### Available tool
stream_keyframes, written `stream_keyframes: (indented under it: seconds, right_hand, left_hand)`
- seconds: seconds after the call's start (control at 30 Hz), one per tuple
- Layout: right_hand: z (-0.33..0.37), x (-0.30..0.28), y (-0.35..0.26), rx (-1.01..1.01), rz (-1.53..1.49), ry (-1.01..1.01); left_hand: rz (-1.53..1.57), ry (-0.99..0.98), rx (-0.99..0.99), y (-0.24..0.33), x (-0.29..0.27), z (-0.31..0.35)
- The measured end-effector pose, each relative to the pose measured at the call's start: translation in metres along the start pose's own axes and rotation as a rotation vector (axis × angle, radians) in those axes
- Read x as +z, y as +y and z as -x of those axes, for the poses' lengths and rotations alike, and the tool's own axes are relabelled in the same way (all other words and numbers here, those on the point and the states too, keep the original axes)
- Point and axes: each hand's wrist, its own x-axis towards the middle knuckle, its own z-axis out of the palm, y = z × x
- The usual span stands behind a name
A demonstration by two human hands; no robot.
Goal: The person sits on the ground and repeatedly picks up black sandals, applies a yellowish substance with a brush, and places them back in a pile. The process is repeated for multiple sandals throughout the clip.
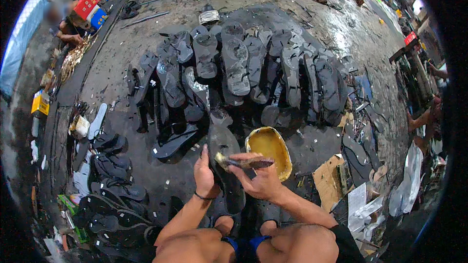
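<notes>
Upright in front of me is a dark grey sandal sole [232, 190], its lower end near my feet. My left hand [204, 174] grips its left edge, with part of the fingers hidden behind it. In my right hand [254, 179] is a brush [258, 162] with a dark handle. Its pale yellowish bristles [220, 159] touch or nearly touch the face of the sole. Just right of the sole stands a yellowish tub [249, 145] with a pale rim, holding amber liquid [269, 150].
Rows of dark soles [236, 63] fan out beyond my hands. Strapped sandals [112, 165] lie in piles at left. Cardboard [327, 181] and white paper [359, 204] litter the right side. Another person's hand [73, 39] shows at far left, beside colourful boxes [89, 6].
</notes>
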Motion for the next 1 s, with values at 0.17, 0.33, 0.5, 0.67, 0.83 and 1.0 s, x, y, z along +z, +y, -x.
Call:
stream_keyframes:
  seconds: [0.17,0.33,0.5,0.67,0.83,1.0]
  right_hand:
    - [-0.014,0.013,0.006,0.526,-0.217,0.117]
    - [0.004,-0.003,0.021,0.927,-0.846,0.154]
    - [0.013,-0.017,0.048,0.968,-0.859,0.228]
    - [0.002,0.011,0.004,0.564,-0.287,-0.092]
    - [-0.016,0.002,0.031,0.450,0.004,-0.139]
    - [-0.022,0.006,-0.025,0.281,-0.393,-0.293]
  left_hand:
    - [-0.226,0.107,0.201,-0.012,-0.002,0.006]
    - [0.250,-0.050,-0.559,0.016,-0.047,0.013]
    - [-0.050,0.169,-0.602,-0.027,-0.096,0.066]
    - [0.275,-0.128,-0.300,-0.014,-0.042,0.018]
    - [0.399,-0.163,-0.110,0.015,-0.006,-0.018]
    - [0.167,0.072,-0.344,0.012,-0.008,-0.016]
